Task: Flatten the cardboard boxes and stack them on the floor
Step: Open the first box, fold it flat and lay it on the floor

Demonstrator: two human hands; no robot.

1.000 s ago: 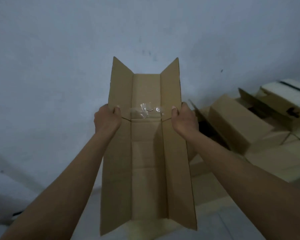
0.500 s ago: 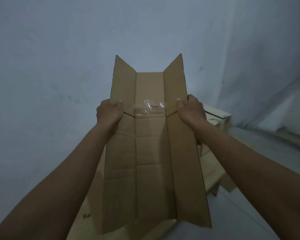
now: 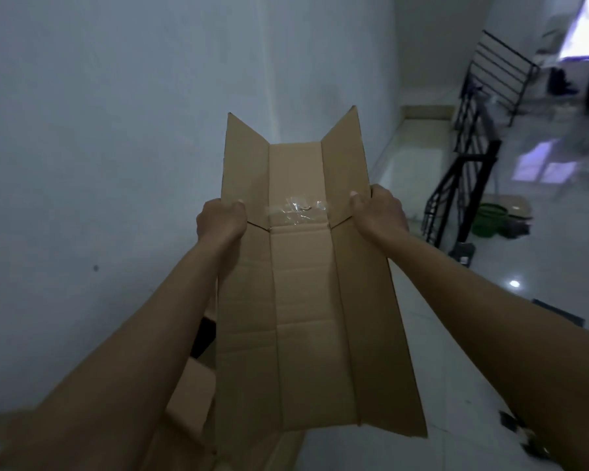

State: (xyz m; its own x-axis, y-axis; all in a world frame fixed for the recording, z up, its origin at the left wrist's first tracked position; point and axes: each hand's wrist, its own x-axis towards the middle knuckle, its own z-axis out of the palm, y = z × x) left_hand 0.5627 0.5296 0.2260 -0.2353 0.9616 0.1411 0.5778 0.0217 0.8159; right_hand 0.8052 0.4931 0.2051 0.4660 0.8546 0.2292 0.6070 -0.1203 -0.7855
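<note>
Head view: flattened cardboard box (image 3: 306, 300) held out in front of the chest, above the floor (image 3: 456, 334), long axis pointing away from the person. Left hand (image 3: 221, 220) grasps the left edge, thumb on the upper face, fingers wrapped underneath. Right hand (image 3: 380, 212) grasps the right edge the same way. Both side panels angle upward from a flat middle panel. A strip of crumpled clear tape (image 3: 296, 209) crosses the middle panel between the two thumbs. More cardboard (image 3: 191, 399) lies low at left under the held box; possibly another box, shape unclear in the dim light. White wall (image 3: 116, 130) behind. Black stair railing (image 3: 470, 158) at right, with a green object (image 3: 490, 220) near its foot.
</note>
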